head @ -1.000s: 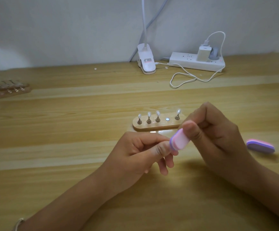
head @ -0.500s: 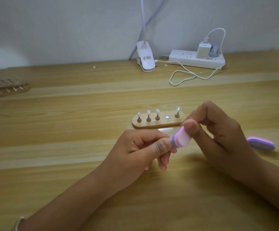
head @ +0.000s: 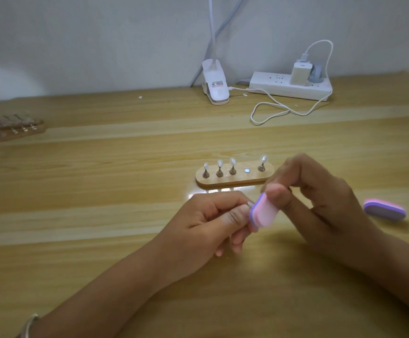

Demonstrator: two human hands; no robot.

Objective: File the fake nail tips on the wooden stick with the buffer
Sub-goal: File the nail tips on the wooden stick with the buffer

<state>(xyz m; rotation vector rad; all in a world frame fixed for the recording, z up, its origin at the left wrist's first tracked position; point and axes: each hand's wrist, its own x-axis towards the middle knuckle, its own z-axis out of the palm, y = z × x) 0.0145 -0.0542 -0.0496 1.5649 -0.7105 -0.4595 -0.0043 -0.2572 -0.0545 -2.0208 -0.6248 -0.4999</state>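
Observation:
A pink and purple buffer [head: 264, 212] is pinched in my right hand [head: 318, 203], its flat side pressed against a small clear nail tip [head: 249, 204]. My left hand [head: 213, 220] pinches that tip's peg between thumb and forefinger; the peg itself is hidden. Just behind both hands lies the oval wooden stick [head: 232, 178] with several clear nail tips standing on metal pegs and one bare magnet spot [head: 246, 170].
A second pink and purple buffer [head: 384, 210] lies on the wooden table at the right. Another wooden holder with nail tips [head: 13, 128] sits far left. A white clip lamp base [head: 215, 85], power strip [head: 291, 87] and looped white cable [head: 271, 111] stand at the back wall.
The buffer has slid slightly down and leftward across the nail tip held in my left hand. Both hands stay in about the same place.

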